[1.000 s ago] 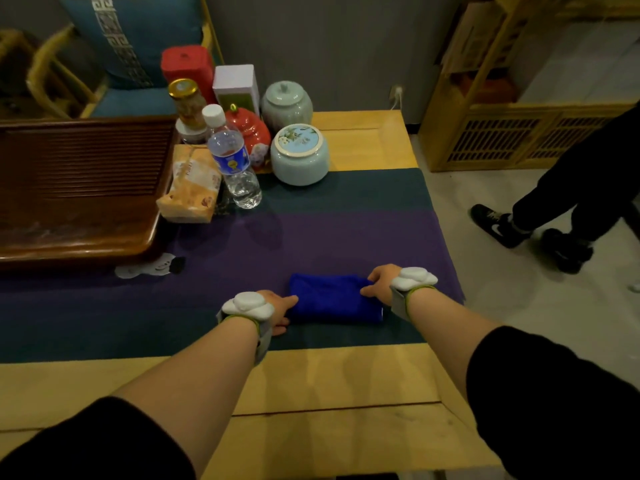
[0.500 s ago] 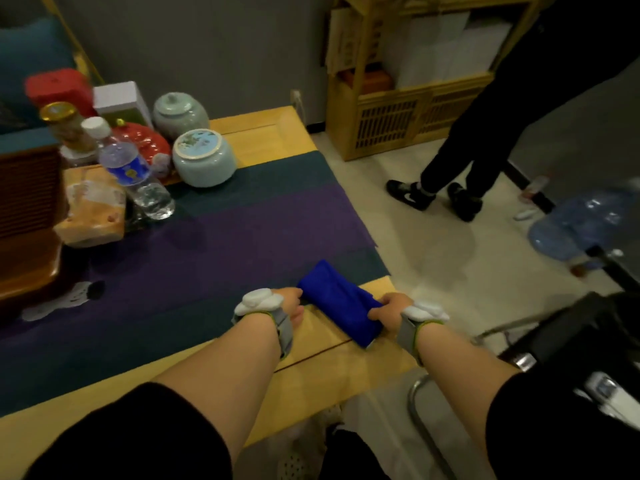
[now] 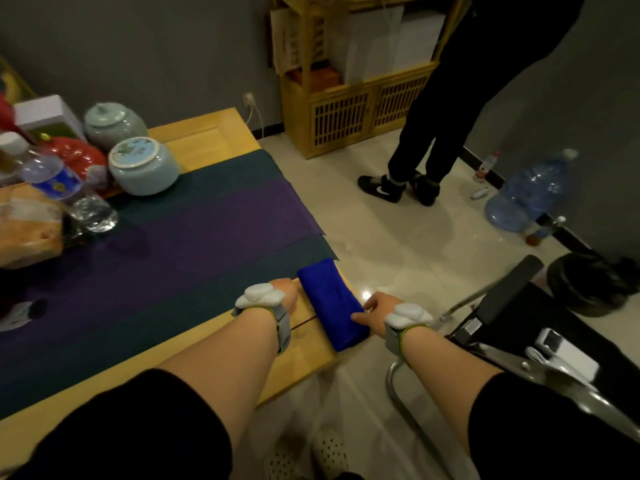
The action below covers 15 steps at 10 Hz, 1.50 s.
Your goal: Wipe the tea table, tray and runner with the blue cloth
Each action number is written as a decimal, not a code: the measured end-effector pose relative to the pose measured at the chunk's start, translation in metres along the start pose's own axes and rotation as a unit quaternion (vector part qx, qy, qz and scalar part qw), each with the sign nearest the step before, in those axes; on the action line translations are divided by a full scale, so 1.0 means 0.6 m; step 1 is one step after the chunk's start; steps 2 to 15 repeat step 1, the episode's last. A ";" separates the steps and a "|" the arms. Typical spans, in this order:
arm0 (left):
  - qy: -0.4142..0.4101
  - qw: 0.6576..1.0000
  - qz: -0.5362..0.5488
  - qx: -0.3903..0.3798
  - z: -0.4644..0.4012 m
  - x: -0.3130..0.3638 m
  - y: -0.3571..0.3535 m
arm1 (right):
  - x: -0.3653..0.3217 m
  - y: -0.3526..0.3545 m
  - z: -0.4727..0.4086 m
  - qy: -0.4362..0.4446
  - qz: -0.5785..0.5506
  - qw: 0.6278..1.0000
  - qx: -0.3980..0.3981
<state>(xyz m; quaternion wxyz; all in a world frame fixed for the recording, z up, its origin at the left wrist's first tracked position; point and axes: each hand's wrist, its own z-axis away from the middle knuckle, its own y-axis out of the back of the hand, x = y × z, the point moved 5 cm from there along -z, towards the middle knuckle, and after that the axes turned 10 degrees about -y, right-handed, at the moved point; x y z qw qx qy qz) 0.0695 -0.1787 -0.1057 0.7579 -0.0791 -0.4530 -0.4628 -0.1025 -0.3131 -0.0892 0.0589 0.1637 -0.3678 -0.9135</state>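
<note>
- At the near right corner of the table [image 3: 207,133], the folded blue cloth [image 3: 332,303] lies on bare wood, its far end just touching the edge of the runner [image 3: 194,237] and its near end at the table's edge.
- The cloth's long axis runs from far-left to near-right, roughly along the table's short right edge, so it sits crosswise between the two hands.
- The left hand [image 3: 285,294] is at the cloth's left long side, on the wood just beside the runner's border; its fingers are mostly hidden behind the wrist device, so I cannot tell whether they grasp the cloth or only touch it.
- The right hand [image 3: 375,308] is at the cloth's right side, past the table's edge, with the thumb lying on the cloth's near-right part; the fingers appear to wrap under or along that side, which I judge to be a light grasp.
- Both hands are about equally close; the right has the more evident hold.
- My reading is that this is the corner strip of the table being wiped, with the cloth swept broadside. The next pass would likely go left, back across the wood or onto the runner, pushed along its short axis.
- The risk: the cloth's near end hangs close to the edge and could slip off.
- The tray is not in view; jars [image 3: 143,166] and a water bottle [image 3: 65,188] stand well apart at the far left.
</note>
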 end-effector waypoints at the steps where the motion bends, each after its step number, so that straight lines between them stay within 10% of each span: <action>1: -0.016 0.999 -0.025 0.042 0.028 0.020 0.049 | -0.039 0.031 0.010 0.054 -0.043 0.998 -0.004; 15: -0.016 0.999 -0.025 0.042 0.028 0.020 0.049 | -0.039 0.031 0.010 0.054 -0.043 0.998 -0.004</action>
